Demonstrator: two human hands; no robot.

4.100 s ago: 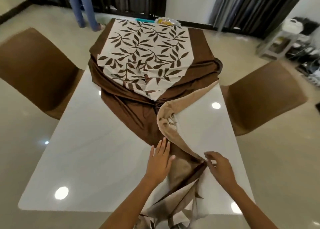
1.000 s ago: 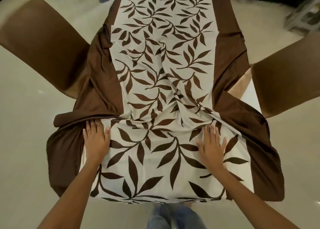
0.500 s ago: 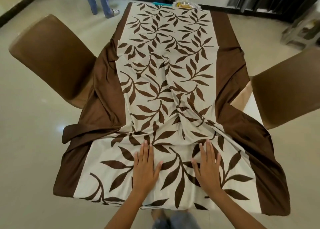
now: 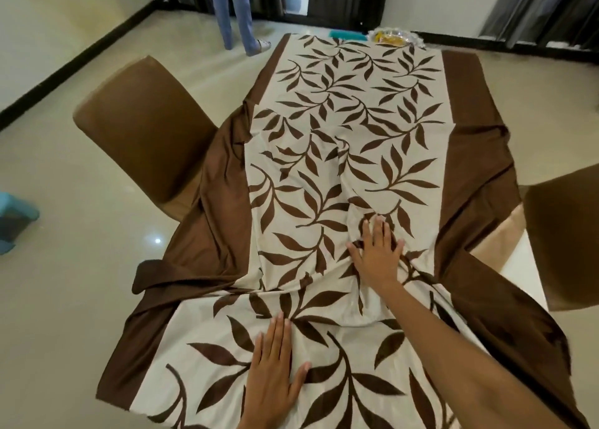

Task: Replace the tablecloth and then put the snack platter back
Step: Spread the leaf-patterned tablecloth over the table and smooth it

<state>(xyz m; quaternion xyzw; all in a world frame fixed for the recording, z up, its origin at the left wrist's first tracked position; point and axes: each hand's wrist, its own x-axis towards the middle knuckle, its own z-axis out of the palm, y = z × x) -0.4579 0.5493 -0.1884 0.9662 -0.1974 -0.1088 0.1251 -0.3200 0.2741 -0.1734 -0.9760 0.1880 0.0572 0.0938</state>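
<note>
Since the previous frame the right hand [image 4: 376,253] has advanced up the tablecloth [image 4: 340,156] toward the centre ridge; the left hand [image 4: 274,367] remains near the front edge. Both lie flat, fingers straight, gripping nothing. Left border is bunched against the chair [image 4: 142,127]. Risk: pushing forward may drag the cloth askew. The snack platter [image 4: 390,37] sits at the far end.

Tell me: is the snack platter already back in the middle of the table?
No, the snack platter sits at the far end beyond the tablecloth.
</note>
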